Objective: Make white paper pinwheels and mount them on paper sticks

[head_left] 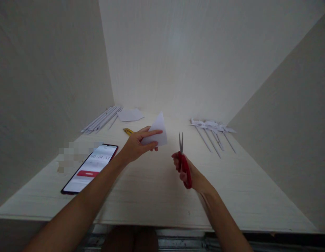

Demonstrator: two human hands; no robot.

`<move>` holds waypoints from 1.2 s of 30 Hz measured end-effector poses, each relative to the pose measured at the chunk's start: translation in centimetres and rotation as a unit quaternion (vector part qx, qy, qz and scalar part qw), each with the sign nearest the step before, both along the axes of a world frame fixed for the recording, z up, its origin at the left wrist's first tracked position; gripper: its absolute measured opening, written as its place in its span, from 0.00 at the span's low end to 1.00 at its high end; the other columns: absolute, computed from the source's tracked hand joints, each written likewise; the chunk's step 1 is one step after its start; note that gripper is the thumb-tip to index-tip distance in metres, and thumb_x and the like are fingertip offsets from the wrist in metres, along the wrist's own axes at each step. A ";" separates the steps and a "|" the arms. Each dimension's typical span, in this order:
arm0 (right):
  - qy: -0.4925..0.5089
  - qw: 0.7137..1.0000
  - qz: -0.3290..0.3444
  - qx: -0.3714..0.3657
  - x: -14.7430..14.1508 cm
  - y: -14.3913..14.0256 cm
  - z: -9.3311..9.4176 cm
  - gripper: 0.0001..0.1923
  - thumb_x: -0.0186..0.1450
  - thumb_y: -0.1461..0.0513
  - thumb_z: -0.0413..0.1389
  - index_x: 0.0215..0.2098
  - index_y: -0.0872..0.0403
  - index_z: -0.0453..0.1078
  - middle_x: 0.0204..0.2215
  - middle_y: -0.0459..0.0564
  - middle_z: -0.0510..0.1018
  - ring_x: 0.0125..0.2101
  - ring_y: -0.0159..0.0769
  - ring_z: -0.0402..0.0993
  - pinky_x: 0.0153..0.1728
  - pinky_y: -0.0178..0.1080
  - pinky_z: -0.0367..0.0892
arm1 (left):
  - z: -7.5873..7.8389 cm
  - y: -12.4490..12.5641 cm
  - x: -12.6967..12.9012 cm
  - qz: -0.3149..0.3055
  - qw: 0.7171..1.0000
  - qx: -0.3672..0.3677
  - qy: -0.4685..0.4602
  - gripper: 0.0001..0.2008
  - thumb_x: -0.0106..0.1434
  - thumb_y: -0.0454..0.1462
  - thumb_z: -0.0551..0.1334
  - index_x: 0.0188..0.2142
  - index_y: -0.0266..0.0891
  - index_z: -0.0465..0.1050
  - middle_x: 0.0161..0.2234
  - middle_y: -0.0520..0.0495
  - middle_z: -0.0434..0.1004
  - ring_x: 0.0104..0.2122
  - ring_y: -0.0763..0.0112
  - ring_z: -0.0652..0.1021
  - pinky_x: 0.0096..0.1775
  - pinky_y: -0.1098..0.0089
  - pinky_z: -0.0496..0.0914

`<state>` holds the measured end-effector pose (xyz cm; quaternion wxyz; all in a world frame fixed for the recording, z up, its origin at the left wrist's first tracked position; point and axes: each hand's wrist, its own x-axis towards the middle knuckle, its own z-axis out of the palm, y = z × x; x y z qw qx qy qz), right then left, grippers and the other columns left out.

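Between the thumb and fingers of my left hand (137, 145) is a white folded piece of paper (159, 130), its pointed corner turned upward. My right hand (182, 166) grips a pair of red-handled scissors (187, 173). Their metal blades point away from me, slightly parted, and stay apart from the paper. Just beyond my left hand lies a yellow utility knife (128, 131), partly covered by the hand.
A phone (90, 168) showing a timer lies at the left, partly under my left forearm. Rolled paper sticks (103, 120) and flat paper sheets (130, 114) rest at the back left. Several paper pinwheels on sticks (211, 127) lie at the back right. Walls enclose the table (152, 196).
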<state>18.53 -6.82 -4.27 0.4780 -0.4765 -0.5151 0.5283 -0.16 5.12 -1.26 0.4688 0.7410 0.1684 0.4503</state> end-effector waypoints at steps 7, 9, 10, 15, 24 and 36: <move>0.011 0.992 0.124 -0.023 -0.7 -0.9 1.8 0.34 0.51 0.34 0.42 0.35 0.53 0.61 0.25 0.46 0.57 0.24 0.30 0.51 0.23 0.36 0.51 | 0.0 -0.3 0.1 -0.038 0.999 0.003 0.021 0.19 0.54 0.33 0.63 0.47 0.41 0.70 0.37 0.49 0.64 0.24 0.80 0.75 0.25 0.78 0.74; 0.030 0.991 0.124 -0.034 -0.4 -0.9 1.8 0.32 0.51 0.35 0.43 0.34 0.53 0.60 0.24 0.45 0.56 0.23 0.30 0.49 0.22 0.35 0.49 | 0.1 -0.3 0.1 -0.037 0.999 0.006 0.022 0.19 0.54 0.32 0.62 0.47 0.42 0.70 0.37 0.49 0.63 0.24 0.80 0.75 0.25 0.79 0.74; 0.038 0.990 0.127 -0.041 -0.3 -0.9 1.7 0.32 0.52 0.35 0.43 0.34 0.53 0.60 0.24 0.45 0.55 0.23 0.30 0.49 0.22 0.35 0.48 | 0.1 -0.3 0.2 -0.037 0.999 0.008 0.022 0.19 0.54 0.32 0.62 0.47 0.42 0.70 0.38 0.50 0.63 0.24 0.81 0.75 0.25 0.79 0.73; 0.043 0.983 0.165 -0.064 0.1 -1.1 1.7 0.32 0.52 0.35 0.43 0.34 0.53 0.60 0.23 0.44 0.54 0.22 0.29 0.48 0.21 0.35 0.44 | 0.0 -0.2 0.2 -0.042 0.999 0.013 0.023 0.19 0.54 0.31 0.62 0.47 0.43 0.70 0.38 0.50 0.64 0.24 0.81 0.75 0.25 0.80 0.73; 0.058 0.980 0.177 -0.076 0.2 -1.3 2.1 0.31 0.52 0.36 0.46 0.34 0.54 0.59 0.21 0.42 0.53 0.21 0.27 0.46 0.20 0.34 0.41 | 0.2 0.1 -0.3 -0.021 0.998 0.034 0.044 0.19 0.54 0.33 0.62 0.47 0.43 0.71 0.36 0.50 0.64 0.23 0.81 0.75 0.23 0.79 0.73; 0.057 0.977 0.198 -0.063 0.7 -1.3 2.1 0.29 0.56 0.38 0.44 0.35 0.55 0.57 0.21 0.42 0.53 0.19 0.25 0.46 0.19 0.34 0.41 | -0.1 0.3 -0.2 -0.051 0.996 0.033 0.061 0.19 0.55 0.33 0.62 0.48 0.40 0.70 0.36 0.50 0.63 0.22 0.84 0.73 0.24 0.81 0.73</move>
